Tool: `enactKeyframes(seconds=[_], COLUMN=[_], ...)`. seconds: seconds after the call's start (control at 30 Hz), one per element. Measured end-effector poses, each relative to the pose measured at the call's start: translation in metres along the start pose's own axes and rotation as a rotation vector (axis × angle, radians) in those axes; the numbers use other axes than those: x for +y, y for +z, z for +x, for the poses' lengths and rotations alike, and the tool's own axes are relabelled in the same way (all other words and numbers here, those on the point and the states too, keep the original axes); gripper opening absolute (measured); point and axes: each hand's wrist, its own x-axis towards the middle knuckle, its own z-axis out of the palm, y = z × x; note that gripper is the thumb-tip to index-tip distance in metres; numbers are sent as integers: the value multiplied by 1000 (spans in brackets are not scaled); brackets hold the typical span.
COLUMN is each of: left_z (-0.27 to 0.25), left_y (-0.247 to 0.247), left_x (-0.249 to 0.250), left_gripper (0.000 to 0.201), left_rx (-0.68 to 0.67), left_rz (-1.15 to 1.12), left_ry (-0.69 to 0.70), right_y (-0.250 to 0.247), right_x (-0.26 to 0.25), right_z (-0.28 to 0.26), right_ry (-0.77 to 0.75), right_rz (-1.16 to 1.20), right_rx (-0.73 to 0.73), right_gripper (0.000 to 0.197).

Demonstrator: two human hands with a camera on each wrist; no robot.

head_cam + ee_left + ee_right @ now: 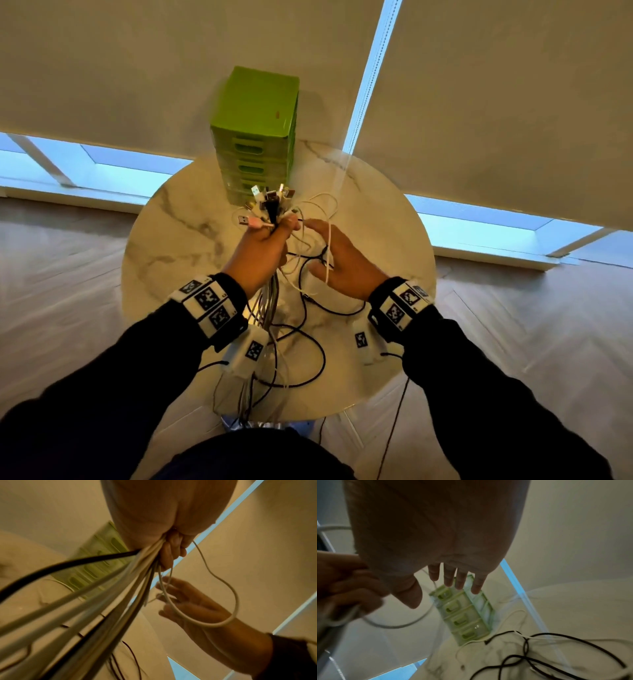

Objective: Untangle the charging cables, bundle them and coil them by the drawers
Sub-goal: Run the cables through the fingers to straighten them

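My left hand [265, 240] is raised over the round marble table [178, 246] and grips a bundle of charging cables [270, 205] just below their plugs, which fan out above the fist. The white and black cords [120, 588] hang from the fist [169, 551] toward the near table edge. My right hand [339, 257] is beside it with straight, spread fingers [460, 580], and a white cable loop [223, 623] drapes across its back. Loose black cable [556, 655] lies on the tabletop. The green drawer unit [255, 137] stands at the table's far edge.
Behind the table hang beige roller blinds [496, 102] over low windows. Wooden floor [531, 325] surrounds the table. Cable ends trail over the near edge [253, 407] toward my body. White loops lie on the table by the drawers [510, 616].
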Motion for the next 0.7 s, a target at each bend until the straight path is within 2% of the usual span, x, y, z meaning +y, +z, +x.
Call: enactKeyframes(seconds=[0.07, 0.13, 0.23, 0.47, 0.63, 0.7], left_z=[-3, -5, -3, -4, -11, -16], left_y=[22, 39, 57, 107, 146, 158], left_x=[4, 7, 1, 1, 5, 6], left_gripper=[25, 26, 29, 27, 26, 25], left_rx=[-66, -94, -158, -283, -333, -357], left_rz=[11, 28, 33, 24, -7, -23], left_ry=[8, 2, -11, -38, -62, -52], right_y=[1, -5, -26, -62, -83, -89], right_x=[-10, -10, -13, -11, -2, 11], right_z=[-7, -19, -43, -121, -179, -206], right_ry=[-42, -26, 121, 192, 393, 577], right_rz=[9, -13, -20, -107, -105, -197], right_rx=[-20, 51, 157, 323, 547, 605], right_gripper=[63, 50, 31, 27, 24, 24])
